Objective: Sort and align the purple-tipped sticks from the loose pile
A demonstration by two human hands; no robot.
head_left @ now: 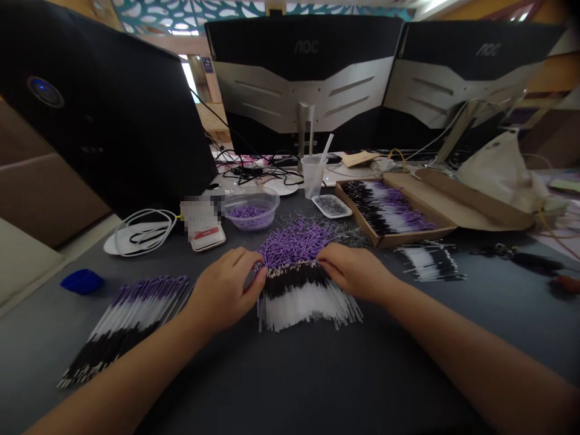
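A row of thin sticks [294, 299], black at the far end and whitish clear at the near end, lies in front of me. Behind it is a heaped pile of small purple pieces [296, 238]. My left hand [229, 287] is closed in a pinch at the row's left edge, thumb and forefinger by the black ends. At the right edge my right hand [353, 270] has its fingers pressed together, close to the purple pile. What either pinch holds is too small to make out. Left of my left forearm lies a bundle of purple, white and black sticks [131, 314].
A clear bowl [252, 220] holds purple pieces. Behind the pile are a white tray [332, 206], a plastic cup [312, 178] and a cardboard box [410, 237] of sticks. More white sticks [430, 261] lie right. A blue object [82, 281] and a phone-like object [208, 238] sit left.
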